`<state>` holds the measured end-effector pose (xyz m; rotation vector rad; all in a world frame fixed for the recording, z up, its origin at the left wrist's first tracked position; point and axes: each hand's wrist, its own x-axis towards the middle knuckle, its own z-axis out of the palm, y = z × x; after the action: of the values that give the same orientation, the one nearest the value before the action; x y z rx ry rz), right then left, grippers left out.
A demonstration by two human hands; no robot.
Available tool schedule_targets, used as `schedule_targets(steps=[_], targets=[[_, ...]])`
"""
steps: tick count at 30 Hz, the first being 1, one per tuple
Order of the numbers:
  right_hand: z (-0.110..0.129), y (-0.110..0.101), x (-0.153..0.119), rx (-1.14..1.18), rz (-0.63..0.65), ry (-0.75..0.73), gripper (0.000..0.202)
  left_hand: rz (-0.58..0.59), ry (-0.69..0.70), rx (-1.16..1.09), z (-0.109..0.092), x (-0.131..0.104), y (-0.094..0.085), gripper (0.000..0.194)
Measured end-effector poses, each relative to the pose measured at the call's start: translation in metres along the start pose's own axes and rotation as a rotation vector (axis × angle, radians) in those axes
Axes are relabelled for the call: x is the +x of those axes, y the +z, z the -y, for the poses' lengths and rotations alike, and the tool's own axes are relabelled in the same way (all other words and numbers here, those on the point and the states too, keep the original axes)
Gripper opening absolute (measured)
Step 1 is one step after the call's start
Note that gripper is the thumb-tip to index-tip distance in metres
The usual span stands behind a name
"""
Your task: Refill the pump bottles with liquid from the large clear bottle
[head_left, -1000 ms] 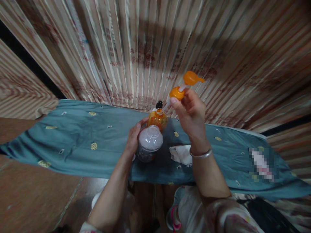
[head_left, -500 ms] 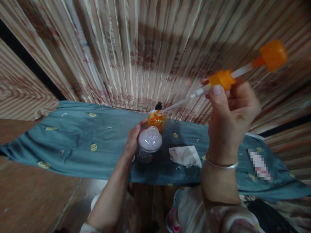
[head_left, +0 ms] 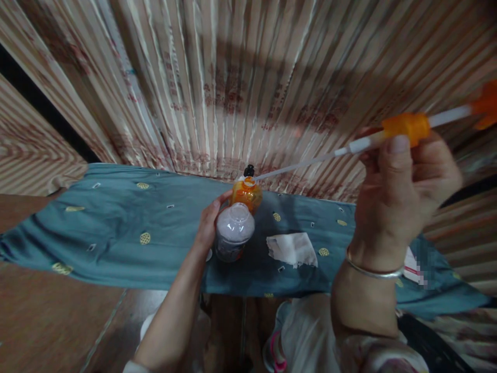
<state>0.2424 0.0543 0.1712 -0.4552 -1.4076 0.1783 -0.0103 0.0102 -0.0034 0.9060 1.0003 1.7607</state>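
Currently | right hand [head_left: 413, 178]: one pump [head_left: 406, 128] | left hand [head_left: 208, 223]: at two bottles [head_left: 234, 233]

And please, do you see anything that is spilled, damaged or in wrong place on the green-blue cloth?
I see no spill. The white sheet right of the clear bottle has ragged edges, as if torn. The orange bottle is uncapped, but its pump is in the right hand, so that hardly looks odd.

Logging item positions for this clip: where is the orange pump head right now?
The orange pump head is in the right hand, upper right of the head view, its tube slanting down-left to the orange bottle.
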Motion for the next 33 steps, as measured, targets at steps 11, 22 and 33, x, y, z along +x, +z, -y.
schedule_targets(steps=[11, 22, 33], targets=[[-0.045, -0.052, -0.022, -0.251, -0.076, 0.206, 0.031, -0.036, -0.039, -0.073, -0.005, 0.003, -0.007, 0.068], [-0.165, -0.102, -0.098, -0.898, 0.830, 0.093, 0.044, -0.052, -0.038, -0.064, -0.008, 0.004, -0.012, 0.068], [-0.191, -0.144, -0.134, -0.926, 1.238, 0.084, 0.044, -0.070, -0.055, -0.053, -0.003, 0.006, -0.013, 0.066]])
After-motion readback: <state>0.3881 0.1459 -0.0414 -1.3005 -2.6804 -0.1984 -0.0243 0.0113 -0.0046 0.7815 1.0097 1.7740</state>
